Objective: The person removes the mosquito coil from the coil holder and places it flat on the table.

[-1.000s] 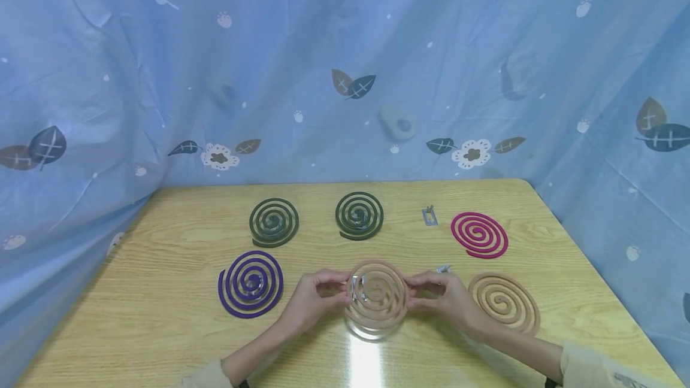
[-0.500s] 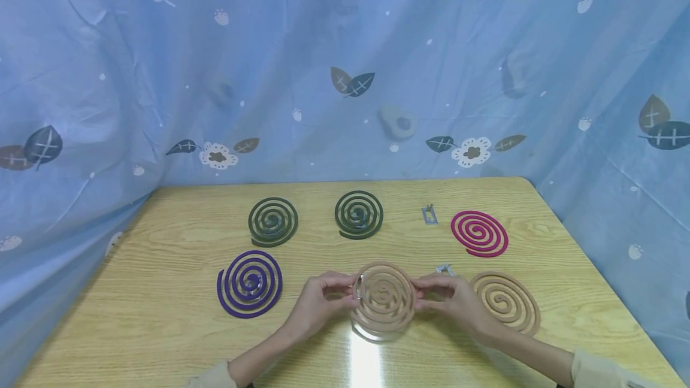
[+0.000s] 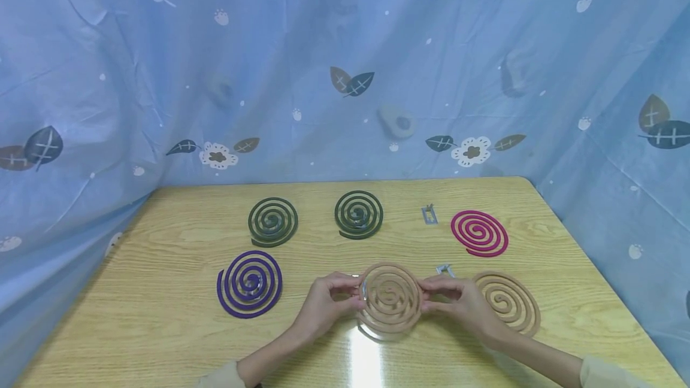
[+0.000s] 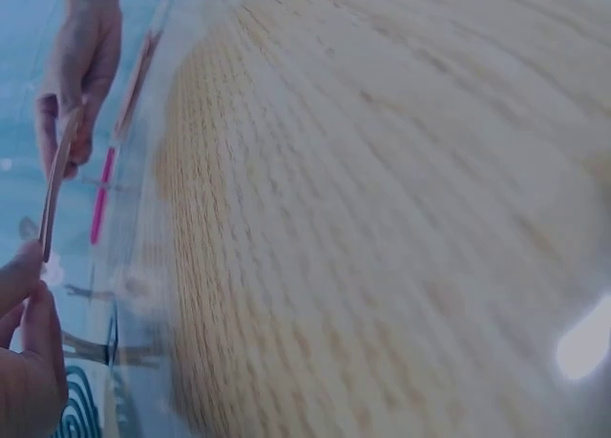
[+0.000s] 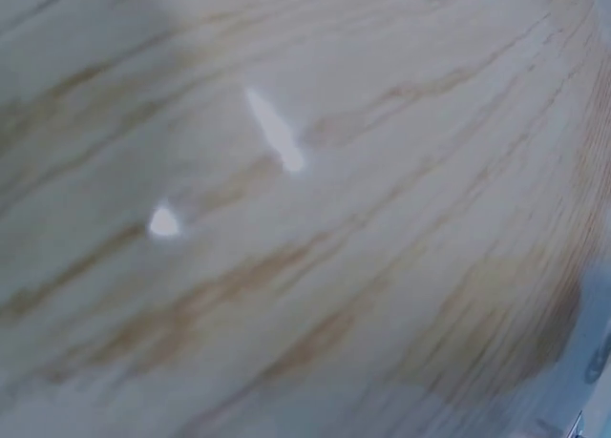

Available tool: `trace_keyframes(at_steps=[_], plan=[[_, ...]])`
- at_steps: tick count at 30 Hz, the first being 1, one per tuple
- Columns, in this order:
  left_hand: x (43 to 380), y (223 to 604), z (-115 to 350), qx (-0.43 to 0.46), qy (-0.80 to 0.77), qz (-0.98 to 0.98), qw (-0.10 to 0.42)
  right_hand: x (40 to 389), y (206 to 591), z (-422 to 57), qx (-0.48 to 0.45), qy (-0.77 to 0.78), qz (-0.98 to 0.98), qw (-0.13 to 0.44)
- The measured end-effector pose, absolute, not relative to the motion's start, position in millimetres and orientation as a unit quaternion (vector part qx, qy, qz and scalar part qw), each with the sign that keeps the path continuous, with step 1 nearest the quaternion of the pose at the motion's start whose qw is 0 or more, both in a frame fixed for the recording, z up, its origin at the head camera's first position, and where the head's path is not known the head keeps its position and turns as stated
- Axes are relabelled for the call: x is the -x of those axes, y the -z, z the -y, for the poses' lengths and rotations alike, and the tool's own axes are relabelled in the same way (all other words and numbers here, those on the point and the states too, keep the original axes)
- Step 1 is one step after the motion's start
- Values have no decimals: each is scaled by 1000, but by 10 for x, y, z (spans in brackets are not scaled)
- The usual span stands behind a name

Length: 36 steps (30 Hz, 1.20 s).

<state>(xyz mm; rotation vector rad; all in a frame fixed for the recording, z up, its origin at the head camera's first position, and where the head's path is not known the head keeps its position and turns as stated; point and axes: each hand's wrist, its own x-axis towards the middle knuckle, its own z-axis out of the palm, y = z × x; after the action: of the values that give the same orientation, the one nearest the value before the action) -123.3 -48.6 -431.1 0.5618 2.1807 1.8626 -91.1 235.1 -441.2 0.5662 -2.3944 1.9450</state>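
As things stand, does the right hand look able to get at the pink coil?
Probably, but only after letting go: the right hand is pinching the raised tan coil. Nothing visible covers the pink coil, which lies farther back.

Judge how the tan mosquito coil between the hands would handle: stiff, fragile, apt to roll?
The tan mosquito coil seems fairly stiff, barely bowing edge-on between left hand and right hand. Its thin, spaced rings suggest it's light, probably fragile. Being flat, it likely wouldn't roll once laid down.
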Motion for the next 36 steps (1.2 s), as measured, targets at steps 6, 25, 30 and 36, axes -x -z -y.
trace_keyframes(at_steps=[6, 25, 30, 36], plan=[[1225, 4325, 432, -194, -620, -752, 113, 892, 4420, -2397, -177, -617, 767, 7], [1210, 4396, 251, -189, -657, -719, 121, 878, 4478, -2565, -169, -592, 788, -3], [1210, 4425, 200, -191, -662, -714, 124, 868, 4474, -2594, -172, -603, 779, -8], [1199, 4443, 177, -196, -642, -732, 120, 859, 4468, -2618, -188, -602, 776, -4]])
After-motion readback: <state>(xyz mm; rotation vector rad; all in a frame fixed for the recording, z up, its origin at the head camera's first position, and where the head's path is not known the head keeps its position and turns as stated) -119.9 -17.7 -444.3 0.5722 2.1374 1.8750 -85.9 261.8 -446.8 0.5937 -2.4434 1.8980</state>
